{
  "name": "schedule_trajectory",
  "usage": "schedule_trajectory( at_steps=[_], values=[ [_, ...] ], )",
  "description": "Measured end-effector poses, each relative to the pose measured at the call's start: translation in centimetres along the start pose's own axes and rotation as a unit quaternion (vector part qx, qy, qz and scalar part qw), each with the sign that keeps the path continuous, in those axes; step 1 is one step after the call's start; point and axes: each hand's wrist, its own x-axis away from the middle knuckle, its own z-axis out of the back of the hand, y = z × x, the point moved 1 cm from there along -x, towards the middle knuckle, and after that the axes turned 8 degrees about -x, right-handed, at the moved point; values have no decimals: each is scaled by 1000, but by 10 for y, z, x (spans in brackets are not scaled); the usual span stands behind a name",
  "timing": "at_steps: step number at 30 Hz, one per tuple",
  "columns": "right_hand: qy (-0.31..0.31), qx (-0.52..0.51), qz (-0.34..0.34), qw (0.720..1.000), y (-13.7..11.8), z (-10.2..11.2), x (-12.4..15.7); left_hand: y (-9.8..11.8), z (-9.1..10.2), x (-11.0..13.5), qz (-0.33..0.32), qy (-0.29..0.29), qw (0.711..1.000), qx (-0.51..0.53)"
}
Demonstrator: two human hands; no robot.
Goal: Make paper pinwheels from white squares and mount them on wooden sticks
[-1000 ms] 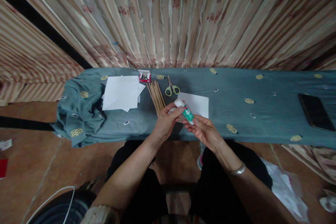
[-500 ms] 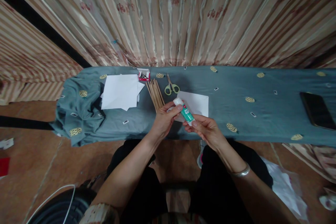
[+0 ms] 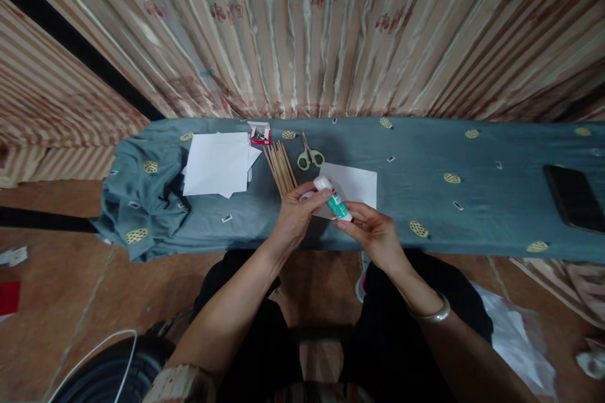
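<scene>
A white and green glue stick (image 3: 337, 204) is held tilted between my two hands, above the front of the cloth-covered table. My left hand (image 3: 297, 213) grips its upper white end, with a small white round piece, perhaps the cap, at the fingers. The fingers of my right hand (image 3: 375, 230) are closed on the lower end. Beneath the glue stick lies a sheet of white paper (image 3: 362, 185), partly hidden by my hands. Several thin wooden sticks (image 3: 281, 167) lie just beyond my left hand.
Green-handled scissors (image 3: 311, 154) lie beyond the paper. A small red and white box (image 3: 259, 133) holds metal bits beside a stack of white paper (image 3: 216, 165). A black phone (image 3: 574, 197) rests at the right on the blue-green cloth (image 3: 425, 157). A striped curtain (image 3: 302, 31) hangs behind.
The fingers of my right hand have shifted on the lower end of the glue stick. My left hand keeps its hold, and the things on the table have stayed put.
</scene>
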Motion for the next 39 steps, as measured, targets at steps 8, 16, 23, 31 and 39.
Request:
schedule_trajectory(
  at_steps=[8, 16, 23, 31, 39],
  values=[
    [23, 68, 26, 997, 8, 4, 4, -4, 1, -2, -6, 6, 1000, -21],
    [35, 177, 64, 982, 9, 8, 6, -4, 0, -3, -8, 7, 1000, -16],
    [44, 230, 83, 969, 4, 7, 8, -8, 0, -4, -23, 12, 999, -30],
    [47, 252, 102, 961, 0, 5, 9, -9, -1, -5, -28, 28, 998, -42],
    [39, 199, 59, 977, 4, 7, 6, -11, -3, -3, -15, -25, 999, -17]
  ],
)
